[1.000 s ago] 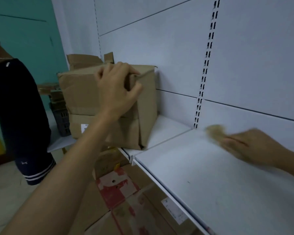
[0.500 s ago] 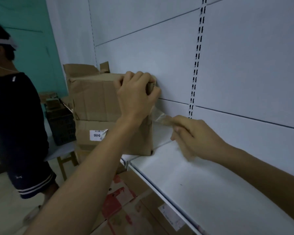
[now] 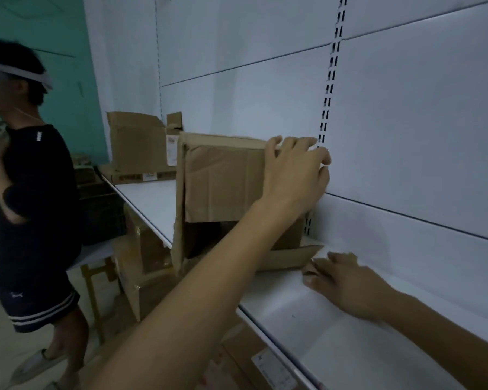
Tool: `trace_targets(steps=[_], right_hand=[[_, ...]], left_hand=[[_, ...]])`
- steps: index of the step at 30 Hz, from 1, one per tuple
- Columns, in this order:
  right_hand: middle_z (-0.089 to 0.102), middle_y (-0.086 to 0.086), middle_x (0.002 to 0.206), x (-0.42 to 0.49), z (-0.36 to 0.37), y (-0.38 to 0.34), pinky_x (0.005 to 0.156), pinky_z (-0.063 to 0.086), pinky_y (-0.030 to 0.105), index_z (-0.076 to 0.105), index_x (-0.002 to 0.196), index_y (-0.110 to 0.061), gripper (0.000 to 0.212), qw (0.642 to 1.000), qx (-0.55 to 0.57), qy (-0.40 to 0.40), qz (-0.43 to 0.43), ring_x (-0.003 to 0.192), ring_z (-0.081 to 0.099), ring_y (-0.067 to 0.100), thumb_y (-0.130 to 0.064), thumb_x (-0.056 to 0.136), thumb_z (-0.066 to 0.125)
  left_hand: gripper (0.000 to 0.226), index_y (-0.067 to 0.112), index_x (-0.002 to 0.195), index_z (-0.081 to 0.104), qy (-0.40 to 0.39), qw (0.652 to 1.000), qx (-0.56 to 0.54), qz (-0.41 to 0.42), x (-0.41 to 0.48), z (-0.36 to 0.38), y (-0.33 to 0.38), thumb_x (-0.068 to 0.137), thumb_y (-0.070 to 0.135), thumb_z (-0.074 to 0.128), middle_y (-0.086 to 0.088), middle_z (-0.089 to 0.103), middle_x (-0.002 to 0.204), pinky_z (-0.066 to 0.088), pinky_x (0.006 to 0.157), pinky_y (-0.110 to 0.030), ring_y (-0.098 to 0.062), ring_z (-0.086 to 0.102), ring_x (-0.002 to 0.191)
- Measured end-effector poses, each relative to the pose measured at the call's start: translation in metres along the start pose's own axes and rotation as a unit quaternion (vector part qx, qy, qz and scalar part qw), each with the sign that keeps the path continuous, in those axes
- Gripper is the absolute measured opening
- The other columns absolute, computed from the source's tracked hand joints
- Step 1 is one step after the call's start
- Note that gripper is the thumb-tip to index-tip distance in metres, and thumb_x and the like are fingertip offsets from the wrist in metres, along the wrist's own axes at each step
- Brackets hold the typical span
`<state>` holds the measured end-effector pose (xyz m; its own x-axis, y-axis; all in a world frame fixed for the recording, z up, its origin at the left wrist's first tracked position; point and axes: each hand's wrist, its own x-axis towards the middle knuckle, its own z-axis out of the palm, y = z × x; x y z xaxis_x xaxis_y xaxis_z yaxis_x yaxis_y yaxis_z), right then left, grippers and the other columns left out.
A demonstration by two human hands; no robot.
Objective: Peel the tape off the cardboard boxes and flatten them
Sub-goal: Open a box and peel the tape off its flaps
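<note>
While left hand [image 3: 293, 175] grips cardboard box [image 3: 223, 187], white label [image 3: 170, 152] behind, writing unreadable.

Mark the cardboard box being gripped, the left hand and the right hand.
cardboard box [image 3: 223, 184]: head view, on its hanging front flap.
left hand [image 3: 293, 178]: head view, on the back of the hand, at the box's top corner.
right hand [image 3: 350, 285]: head view, on the back of the hand.

Nothing can be read from here. The white label [image 3: 170, 149] on the open box [image 3: 135, 142], the strip label [image 3: 150, 176] on the flat box [image 3: 124, 177] beneath, the sticker [image 3: 273, 368] on the carton [image 3: 245, 353] under the shelf [image 3: 350, 333] and the mark [image 3: 39, 135] on the bystander's sleeve [image 3: 48, 153] are all blurred.
</note>
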<state>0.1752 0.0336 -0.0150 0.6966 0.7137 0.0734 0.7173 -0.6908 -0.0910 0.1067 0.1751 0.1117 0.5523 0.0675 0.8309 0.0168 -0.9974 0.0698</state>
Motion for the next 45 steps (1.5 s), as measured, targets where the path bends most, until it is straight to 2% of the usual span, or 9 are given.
trace_targets(steps=[4, 7, 11, 16, 21, 29, 32, 40, 45], right_hand=[[0.067, 0.007, 0.078, 0.003, -0.003, 0.000, 0.054, 0.051, 0.027, 0.069, 0.083, -0.008, 0.014, 0.971, -0.148, 0.173, -0.075, 0.061, 0.063, 0.021, -0.004, 0.073, 0.076], [0.066, 0.003, 0.099, 0.000, -0.014, -0.003, 0.064, 0.042, 0.028, 0.053, 0.122, -0.020, 0.026, 0.983, -0.025, 0.181, -0.027, 0.083, 0.062, 0.021, -0.021, 0.099, 0.041], [0.067, 0.004, 0.099, 0.002, -0.039, -0.007, 0.073, 0.051, 0.038, 0.059, 0.109, -0.023, 0.027, 0.949, 0.189, 0.250, -0.032, 0.085, 0.061, 0.026, -0.010, 0.094, 0.041], [0.068, -0.001, 0.080, 0.002, -0.058, -0.013, 0.052, 0.046, 0.027, 0.063, 0.090, -0.024, 0.009, 0.885, 0.409, 0.223, 0.006, 0.068, 0.063, 0.018, -0.028, 0.092, 0.056], [0.069, 0.009, 0.080, -0.010, -0.077, -0.003, 0.062, 0.055, 0.044, 0.065, 0.082, -0.012, 0.028, 0.885, 0.403, 0.231, -0.002, 0.073, 0.066, 0.032, -0.038, 0.084, 0.055], [0.072, -0.003, 0.083, -0.031, -0.091, 0.011, 0.060, 0.055, 0.023, 0.070, 0.091, -0.028, 0.035, 0.819, 0.489, 0.300, 0.020, 0.071, 0.069, 0.008, -0.002, 0.095, 0.047], [0.071, -0.005, 0.065, -0.049, -0.093, 0.009, 0.048, 0.051, 0.019, 0.070, 0.098, -0.021, 0.034, 0.807, 0.521, 0.277, 0.016, 0.056, 0.068, 0.009, 0.001, 0.094, 0.045], [0.072, 0.011, 0.080, -0.110, -0.103, 0.019, 0.058, 0.054, 0.030, 0.070, 0.087, -0.010, 0.036, 0.773, 0.571, 0.257, 0.098, 0.074, 0.068, 0.024, -0.025, 0.097, 0.039], [0.073, 0.009, 0.095, -0.166, -0.093, 0.002, 0.067, 0.054, 0.027, 0.071, 0.099, -0.013, 0.025, 0.832, 0.466, 0.267, 0.139, 0.082, 0.069, 0.017, -0.030, 0.098, 0.052]], left_hand=[[0.019, 0.021, 0.107, 0.069, 0.120, 0.992, -0.007, 0.044, -0.027, -0.024, -0.013, 0.090, 0.026, 0.061, -0.003, 0.051, 0.142, 0.020, 0.112, -0.043, -0.023, 0.041, 0.133], [0.035, 0.022, 0.117, 0.065, 0.192, 0.980, 0.043, -0.035, -0.057, -0.039, -0.041, 0.086, 0.037, 0.067, -0.007, 0.041, 0.150, 0.018, 0.113, -0.049, -0.028, 0.030, 0.140], [0.094, 0.027, 0.148, 0.032, 0.123, 0.975, 0.050, -0.180, -0.084, -0.049, -0.066, 0.070, 0.056, 0.077, -0.011, -0.002, 0.162, 0.003, 0.114, -0.059, -0.031, -0.007, 0.148], [0.116, 0.028, 0.151, 0.020, -0.015, 0.982, 0.168, -0.084, -0.085, -0.057, -0.067, 0.059, 0.047, 0.087, -0.014, -0.017, 0.160, 0.026, 0.108, -0.060, -0.037, -0.007, 0.143], [0.087, 0.029, 0.145, 0.037, -0.079, 0.971, 0.222, 0.039, -0.073, -0.057, -0.057, 0.068, 0.046, 0.075, -0.015, 0.003, 0.161, 0.033, 0.095, -0.054, -0.041, 0.009, 0.141], [0.034, 0.016, 0.080, 0.070, 0.005, 0.984, 0.121, 0.134, -0.053, -0.024, 0.007, 0.090, 0.040, 0.048, 0.005, 0.073, 0.091, 0.022, 0.109, -0.049, -0.019, 0.062, 0.104], [0.032, 0.017, 0.106, 0.070, -0.036, 0.990, 0.011, 0.133, -0.054, -0.005, 0.028, 0.097, 0.032, 0.043, 0.003, 0.072, 0.104, 0.014, 0.116, -0.040, -0.018, 0.061, 0.106], [0.036, 0.013, 0.132, 0.058, -0.080, 0.914, -0.382, 0.109, -0.059, 0.023, 0.085, 0.096, 0.022, 0.057, -0.003, 0.062, 0.127, 0.046, 0.098, -0.039, -0.017, 0.057, 0.116], [0.032, 0.018, 0.122, 0.064, -0.116, 0.863, -0.475, 0.128, -0.070, 0.018, 0.098, 0.091, 0.026, 0.065, 0.008, 0.066, 0.111, 0.051, 0.083, -0.028, -0.004, 0.059, 0.095]])
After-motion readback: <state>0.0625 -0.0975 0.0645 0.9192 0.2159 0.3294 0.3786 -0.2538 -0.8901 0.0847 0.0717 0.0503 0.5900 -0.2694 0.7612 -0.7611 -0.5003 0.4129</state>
